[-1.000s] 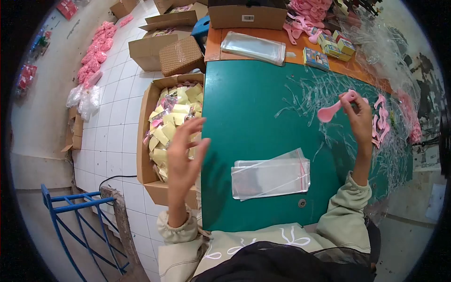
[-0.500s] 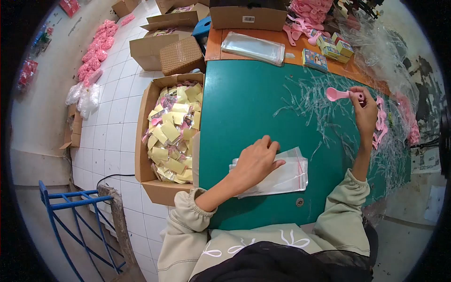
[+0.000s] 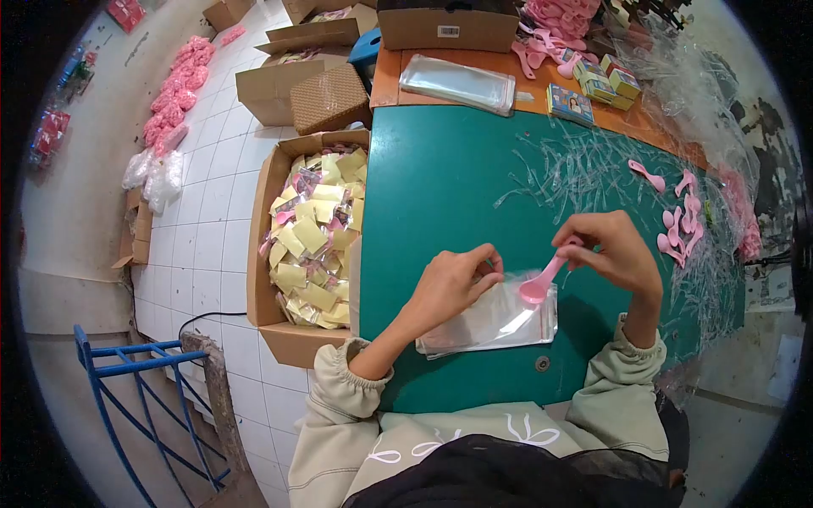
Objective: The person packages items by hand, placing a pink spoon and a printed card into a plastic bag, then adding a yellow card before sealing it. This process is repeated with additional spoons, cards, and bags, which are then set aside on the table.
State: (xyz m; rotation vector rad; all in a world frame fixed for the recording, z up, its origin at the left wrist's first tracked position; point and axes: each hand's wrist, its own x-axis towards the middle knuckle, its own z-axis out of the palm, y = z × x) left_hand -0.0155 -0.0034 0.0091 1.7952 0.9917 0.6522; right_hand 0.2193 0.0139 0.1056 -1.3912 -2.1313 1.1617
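Note:
My right hand [image 3: 616, 250] grips a pink spoon [image 3: 535, 290] by its handle, the round bowl pointing down over a stack of clear plastic bags [image 3: 487, 330]. The stack lies flat on the green table. At its upper edge, my left hand [image 3: 453, 284] has thumb and finger pinched on the rim of the top plastic bag, which looks lifted near the spoon's bowl. More pink spoons [image 3: 690, 216] lie in a loose group at the table's right side, with a single one [image 3: 647, 176] a little apart from them.
To the left stands a cardboard box [image 3: 264, 254] filled with small packets holding yellow cards. Thin plastic strips [image 3: 563, 178] litter the table's right side. On the orange surface behind lie more clear bags [image 3: 457, 85] and stacked small card packs [image 3: 569, 106].
My right hand has brought the spoon left and toward me, from the table's right side to above the bags. My left hand has closed on the top bag's edge.

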